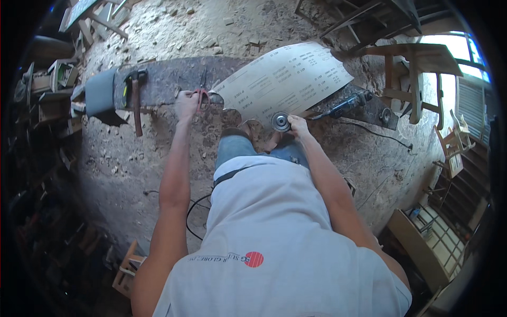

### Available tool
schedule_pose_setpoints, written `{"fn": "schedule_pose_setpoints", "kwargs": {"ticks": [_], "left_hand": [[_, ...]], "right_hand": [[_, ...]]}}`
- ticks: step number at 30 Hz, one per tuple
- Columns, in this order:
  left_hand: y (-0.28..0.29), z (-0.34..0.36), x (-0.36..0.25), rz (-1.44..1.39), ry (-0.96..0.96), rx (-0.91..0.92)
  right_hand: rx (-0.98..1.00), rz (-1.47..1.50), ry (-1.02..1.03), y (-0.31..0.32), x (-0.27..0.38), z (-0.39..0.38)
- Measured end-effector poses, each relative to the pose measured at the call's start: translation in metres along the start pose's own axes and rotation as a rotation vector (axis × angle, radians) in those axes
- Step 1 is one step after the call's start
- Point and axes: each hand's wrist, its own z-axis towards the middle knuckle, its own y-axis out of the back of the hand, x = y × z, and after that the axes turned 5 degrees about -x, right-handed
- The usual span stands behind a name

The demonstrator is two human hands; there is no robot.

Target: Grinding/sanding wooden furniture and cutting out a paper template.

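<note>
My left hand (pixel 186 104) is closed on red-handled scissors (pixel 202 100) above a long dark board (pixel 158 79), their blades pointing away from me. My right hand (pixel 297 127) grips a round metal disc (pixel 280 122) at the lower edge of a large pale sheet (pixel 280 79) with printed backing. The sheet lies over the board, curling slightly. An angle grinder (pixel 343 105) with a cord rests on the board right of my right hand. A hammer (pixel 137 103) with a wooden handle and a yellow-and-black tape measure (pixel 127 92) lie left of my left hand.
A grey folded piece (pixel 100 92) is at the board's left end. Wooden chairs and frames (pixel 412 58) stand at right, a crate-like piece (pixel 417 243) lower right, stacked wooden items (pixel 53 79) at left. Black cords (pixel 380 134) cross the littered concrete floor (pixel 116 164).
</note>
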Motion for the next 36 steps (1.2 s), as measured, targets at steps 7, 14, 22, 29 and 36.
{"fn": "schedule_pose_setpoints", "kwargs": {"ticks": [7, 14, 22, 29, 36], "left_hand": [[-0.052, -0.066, -0.02, -0.794, 0.577, 0.544], [-0.059, -0.138, -0.023, -1.245, 0.58, 0.534], [-0.066, -0.182, -0.043, -1.087, 0.63, 0.033], [-0.088, -0.168, -0.076, -1.063, 0.389, -0.008], [-0.114, -0.133, -0.055, -0.398, 0.125, -0.445]], "right_hand": [[0.279, -0.573, 0.317, 0.011, 0.047, -0.023], [0.469, -0.274, 0.334, -0.11, 0.117, -0.02], [0.103, -1.032, 1.299, -0.162, 0.144, -0.04], [0.982, -0.846, 0.289, -0.139, 0.099, -0.088], [0.236, -1.158, 0.909, -0.129, 0.131, -0.047]]}}
